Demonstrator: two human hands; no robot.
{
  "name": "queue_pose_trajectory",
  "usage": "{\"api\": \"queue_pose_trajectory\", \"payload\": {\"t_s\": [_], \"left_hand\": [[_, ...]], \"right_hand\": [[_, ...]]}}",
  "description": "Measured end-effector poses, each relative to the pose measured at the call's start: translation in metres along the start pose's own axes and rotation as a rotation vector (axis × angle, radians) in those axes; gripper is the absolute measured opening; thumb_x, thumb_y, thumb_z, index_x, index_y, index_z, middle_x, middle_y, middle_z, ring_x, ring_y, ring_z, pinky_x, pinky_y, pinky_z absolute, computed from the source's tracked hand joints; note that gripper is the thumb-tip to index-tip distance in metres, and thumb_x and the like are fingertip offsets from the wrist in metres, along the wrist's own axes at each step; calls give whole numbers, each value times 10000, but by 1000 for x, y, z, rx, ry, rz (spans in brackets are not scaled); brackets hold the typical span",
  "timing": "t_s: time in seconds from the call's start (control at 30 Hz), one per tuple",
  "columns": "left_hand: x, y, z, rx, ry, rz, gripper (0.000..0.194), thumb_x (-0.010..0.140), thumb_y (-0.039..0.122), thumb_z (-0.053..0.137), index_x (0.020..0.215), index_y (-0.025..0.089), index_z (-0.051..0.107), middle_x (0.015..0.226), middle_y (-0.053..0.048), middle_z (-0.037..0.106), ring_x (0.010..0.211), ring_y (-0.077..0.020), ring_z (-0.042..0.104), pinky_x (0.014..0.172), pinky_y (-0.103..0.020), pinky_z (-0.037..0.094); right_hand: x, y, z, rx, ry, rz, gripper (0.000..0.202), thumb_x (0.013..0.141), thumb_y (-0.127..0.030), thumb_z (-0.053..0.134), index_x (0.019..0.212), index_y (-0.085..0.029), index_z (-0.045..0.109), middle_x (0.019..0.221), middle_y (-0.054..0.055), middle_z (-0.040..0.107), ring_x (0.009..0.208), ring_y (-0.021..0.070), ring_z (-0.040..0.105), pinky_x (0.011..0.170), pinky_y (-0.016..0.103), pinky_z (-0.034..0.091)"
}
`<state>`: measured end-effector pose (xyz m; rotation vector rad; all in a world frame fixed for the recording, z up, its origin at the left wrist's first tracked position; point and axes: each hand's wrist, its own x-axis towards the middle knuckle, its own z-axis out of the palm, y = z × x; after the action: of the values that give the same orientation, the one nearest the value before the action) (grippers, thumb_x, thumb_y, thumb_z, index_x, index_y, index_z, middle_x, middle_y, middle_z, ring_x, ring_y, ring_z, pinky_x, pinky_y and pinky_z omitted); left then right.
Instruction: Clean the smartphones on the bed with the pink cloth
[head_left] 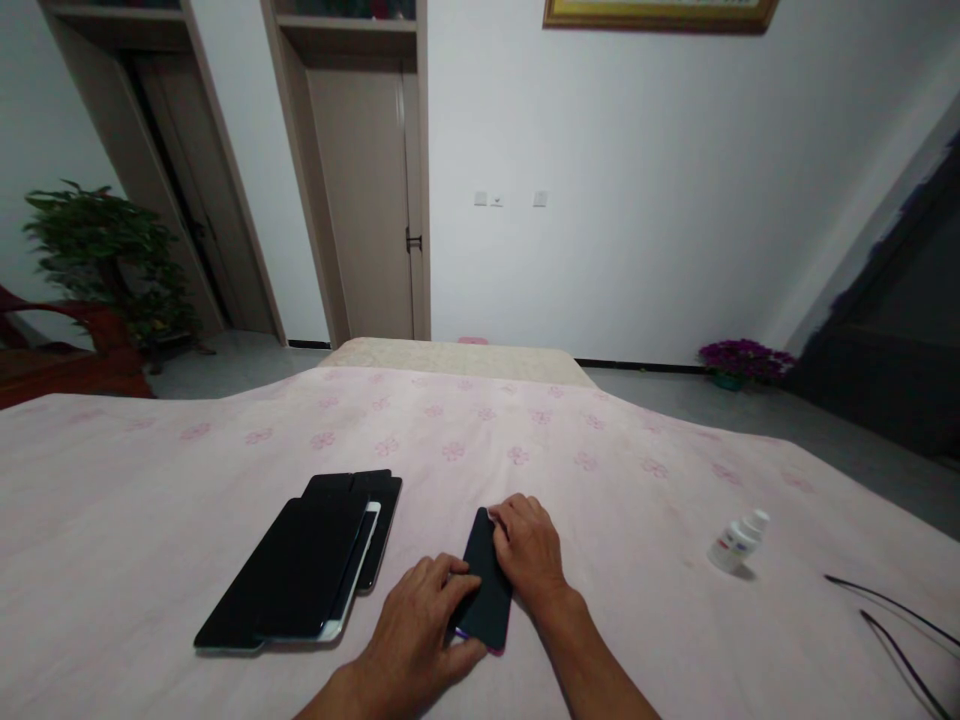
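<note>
A dark smartphone (489,600) lies on the pink flowered cloth in front of me, its upper end pointing away. A thin pink-purple edge shows along its bottom and right side. My left hand (429,610) grips its lower left side, with the thumb near the bottom corner and fingers on the near left edge. My right hand (529,545) is curled over the upper right edge, fingertips at the top corner. To the left is a pile of dark-screened phones and tablets (300,560), one with a white frame, overlapping one another.
A small white bottle (733,545) leans on the cloth (600,600) at the right. Two black cable ends (892,595) lie at the far right. Beyond the cloth are a wooden chair (82,345), a green plant (112,255), a door (360,200) and purple flowers (744,358).
</note>
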<state>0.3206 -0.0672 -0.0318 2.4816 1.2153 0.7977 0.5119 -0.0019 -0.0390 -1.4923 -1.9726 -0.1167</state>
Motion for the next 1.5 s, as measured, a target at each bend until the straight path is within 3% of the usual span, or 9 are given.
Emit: {"api": "queue_pose_trajectory", "payload": {"t_s": [0.27,0.53,0.8,1.03,1.33,1.5], "left_hand": [[1,-1,0,-29,-6,-8,456,698,177,741,1131,271,633,1127,-60,627,1007,-265,597,860,-418,506],[0,-1,-1,-11,-4,-7,481,696,171,751,1153,250,623,1157,-73,619,1012,-266,599,865,-424,509],[-1,-2,2,-7,32,18,470,691,158,758,1134,244,626,1136,-71,619,1008,-269,598,849,-431,515],[-1,-6,4,-2,28,28,521,690,171,775,1177,245,607,1154,-75,615,1012,-274,602,857,-447,520],[-1,-5,3,-7,33,28,495,688,175,771,1153,249,619,1135,-70,619,1001,-268,602,840,-432,521],[-2,-6,4,4,30,18,513,681,180,778,1163,254,616,1150,-71,617,998,-270,605,831,-431,524]], "right_hand": [[-3,-17,-3,138,-111,-141,234,735,-14,550,786,-203,678,839,28,625,847,191,532,777,313,392],[0,8,-6,16,-12,29,219,815,-43,540,861,-203,682,878,47,630,876,214,528,801,334,393],[-8,4,-7,176,-109,-87,262,775,-12,535,861,-203,692,864,31,623,863,190,544,785,298,419],[-3,18,-9,54,1,73,234,820,-38,520,877,-192,688,874,53,635,884,213,547,812,327,417],[-11,5,-11,172,-92,-44,253,743,-2,527,815,-196,673,851,36,615,849,184,562,759,281,432],[-8,12,-7,133,-17,14,244,784,-13,517,840,-194,670,863,48,619,878,201,555,791,303,432]]}}
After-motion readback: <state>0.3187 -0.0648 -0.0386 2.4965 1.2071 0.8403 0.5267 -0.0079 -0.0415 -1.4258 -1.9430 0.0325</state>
